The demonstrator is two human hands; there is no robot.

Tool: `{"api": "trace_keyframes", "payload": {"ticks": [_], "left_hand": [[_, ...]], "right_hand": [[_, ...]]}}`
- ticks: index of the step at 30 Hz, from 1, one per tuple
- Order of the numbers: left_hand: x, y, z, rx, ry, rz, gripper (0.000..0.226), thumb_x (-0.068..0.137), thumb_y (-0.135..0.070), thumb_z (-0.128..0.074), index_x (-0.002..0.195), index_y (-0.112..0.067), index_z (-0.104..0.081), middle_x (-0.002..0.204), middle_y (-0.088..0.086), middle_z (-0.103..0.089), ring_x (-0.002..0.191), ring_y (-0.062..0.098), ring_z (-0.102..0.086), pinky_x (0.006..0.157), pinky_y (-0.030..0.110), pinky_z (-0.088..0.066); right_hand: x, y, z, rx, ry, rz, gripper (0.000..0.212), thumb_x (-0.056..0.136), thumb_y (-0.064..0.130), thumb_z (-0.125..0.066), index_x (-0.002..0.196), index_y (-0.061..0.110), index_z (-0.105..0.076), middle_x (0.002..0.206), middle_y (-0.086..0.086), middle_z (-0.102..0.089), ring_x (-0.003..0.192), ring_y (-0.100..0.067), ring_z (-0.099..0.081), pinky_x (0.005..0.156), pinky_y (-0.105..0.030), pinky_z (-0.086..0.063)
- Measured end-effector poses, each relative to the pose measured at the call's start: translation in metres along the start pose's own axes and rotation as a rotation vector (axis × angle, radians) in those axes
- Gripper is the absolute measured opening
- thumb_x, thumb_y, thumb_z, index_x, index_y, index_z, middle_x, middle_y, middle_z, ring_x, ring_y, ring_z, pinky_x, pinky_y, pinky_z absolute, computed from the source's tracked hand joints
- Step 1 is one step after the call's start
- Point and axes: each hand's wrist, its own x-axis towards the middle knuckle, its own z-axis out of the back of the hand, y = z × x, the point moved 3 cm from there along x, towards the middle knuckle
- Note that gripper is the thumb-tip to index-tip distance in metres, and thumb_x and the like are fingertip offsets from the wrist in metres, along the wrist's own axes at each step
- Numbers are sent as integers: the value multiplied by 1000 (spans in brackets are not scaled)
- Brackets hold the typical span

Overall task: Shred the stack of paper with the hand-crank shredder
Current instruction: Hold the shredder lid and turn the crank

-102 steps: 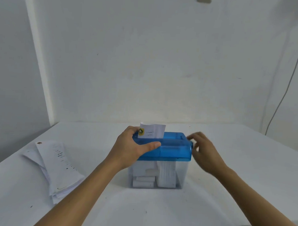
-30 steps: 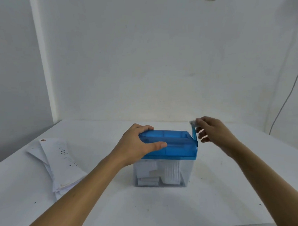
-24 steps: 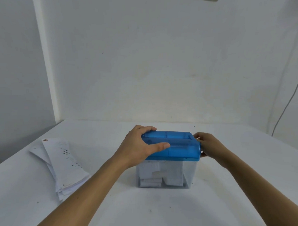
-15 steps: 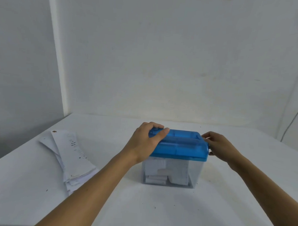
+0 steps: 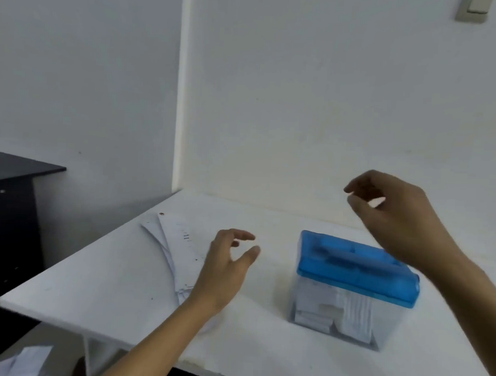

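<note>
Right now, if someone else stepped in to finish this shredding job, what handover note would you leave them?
Left hand: open, empty, hovering at the edge of the stack of white printed paper sheets on the white table.
Right hand: loosely curled, empty, raised above the hand-crank shredder with blue lid and clear plastic bin.
Done: white paper shreds lie in the bin; no sheet shows in the slot.
Left: feed the stack through, sheet by sheet, and crank. The crank is hidden from this view.
</note>
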Motion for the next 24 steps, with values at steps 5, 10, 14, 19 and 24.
{"api": "trace_keyframes", "payload": {"ticks": [5, 10, 14, 19, 24], "left_hand": [[11, 40, 81, 371, -267, 139, 18, 91, -26, -73, 86, -32, -57, 98, -9, -58, 97, 17, -58, 88, 34, -44], [18, 72, 116, 625, -309, 320, 21, 100, -40, -55, 84, -27, -51, 98, -3, -59, 106, 27, -56, 92, 43, -38], [19, 78, 111, 813, -196, 280, 20, 103, -38, -44, 96, -25, -57, 111, -3, -60, 111, 25, -53, 93, 41, -35], [19, 81, 110, 863, -132, 252, 16, 103, -39, -44, 97, -28, -55, 108, -8, -56, 105, 18, -48, 91, 37, -30], [20, 82, 110, 850, -141, 248, 14, 101, -38, -48, 94, -28, -55, 99, -11, -53, 97, 15, -42, 90, 36, -29]], "right_hand": [[-25, 77, -79, 148, 112, 197, 11, 92, 19, -61, 96, 29, -65, 85, 13, -62, 80, -3, -59, 67, -11, -44], [-38, 88, -208, 91, 452, 8, 27, 94, 44, -56, 114, 27, -59, 111, 11, -57, 104, -10, -55, 88, -33, -50], [-28, 63, -265, -2, 535, -196, 56, 89, 60, -59, 129, 21, -54, 128, 3, -52, 122, -18, -50, 91, -36, -46], [-39, 39, -293, 196, 498, -328, 49, 78, 63, -66, 111, 27, -63, 105, 12, -67, 94, -11, -64, 82, -36, -56], [-41, 36, -291, 308, 383, -385, 38, 80, 52, -68, 109, 27, -72, 103, 8, -67, 94, -10, -65, 82, -34, -56]]}}
